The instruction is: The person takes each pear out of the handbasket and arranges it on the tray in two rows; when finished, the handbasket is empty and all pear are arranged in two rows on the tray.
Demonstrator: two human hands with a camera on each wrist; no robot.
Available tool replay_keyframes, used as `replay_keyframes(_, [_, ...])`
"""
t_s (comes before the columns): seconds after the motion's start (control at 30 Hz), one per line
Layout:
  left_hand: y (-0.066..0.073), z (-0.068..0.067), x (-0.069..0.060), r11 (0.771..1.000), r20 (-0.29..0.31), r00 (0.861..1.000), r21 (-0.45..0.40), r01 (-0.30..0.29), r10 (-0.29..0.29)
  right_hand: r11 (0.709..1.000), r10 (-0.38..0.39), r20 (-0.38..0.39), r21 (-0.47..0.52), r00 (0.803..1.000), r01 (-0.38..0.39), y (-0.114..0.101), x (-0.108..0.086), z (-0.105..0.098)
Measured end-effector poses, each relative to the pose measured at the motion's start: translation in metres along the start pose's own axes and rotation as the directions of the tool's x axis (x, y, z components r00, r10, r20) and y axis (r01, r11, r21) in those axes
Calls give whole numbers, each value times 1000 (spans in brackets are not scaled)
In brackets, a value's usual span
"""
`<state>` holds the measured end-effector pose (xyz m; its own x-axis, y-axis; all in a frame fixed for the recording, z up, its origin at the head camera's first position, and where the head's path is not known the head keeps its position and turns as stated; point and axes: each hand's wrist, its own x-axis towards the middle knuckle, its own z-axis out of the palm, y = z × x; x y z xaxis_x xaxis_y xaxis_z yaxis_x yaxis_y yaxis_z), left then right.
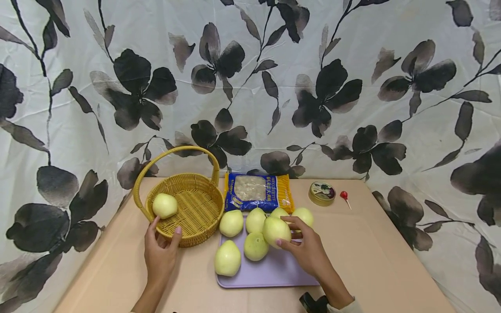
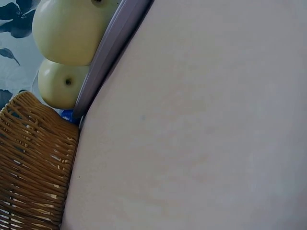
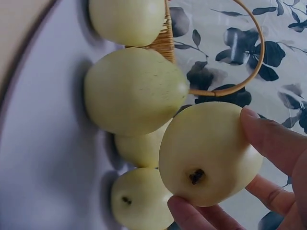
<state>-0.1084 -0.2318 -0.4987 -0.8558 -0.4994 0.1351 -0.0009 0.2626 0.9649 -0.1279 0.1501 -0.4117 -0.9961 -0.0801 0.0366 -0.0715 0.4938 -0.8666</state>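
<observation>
My right hand grips a pale yellow-green pear between thumb and fingers above a lilac tray. In the right wrist view, that pear shows a dark end hollow. Several more pears lie on the tray. To the left stands a yellow-brown wicker basket with a tall handle and one pear inside. My left hand rests against its near side, fingers spread. The left wrist view shows the basket wall and tray edge, but no hand.
Behind the tray lies a blue and yellow food packet. A round tin and a small red-headed stick sit at the back right. Floral cloth hangs behind the peach-coloured tabletop.
</observation>
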Motion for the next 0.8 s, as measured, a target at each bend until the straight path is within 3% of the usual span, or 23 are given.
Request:
replay_keyframes(0.23, [0, -1, -1, 1000, -3, 1000, -8, -10, 10, 999, 18, 1, -28, 1000, -18, 18, -7, 1])
replay_keyframes(0.8, [-1, 1, -1, 1000, -8, 1000, -11, -1, 1, 996, 55, 17, -75, 998, -54, 50, -3, 17])
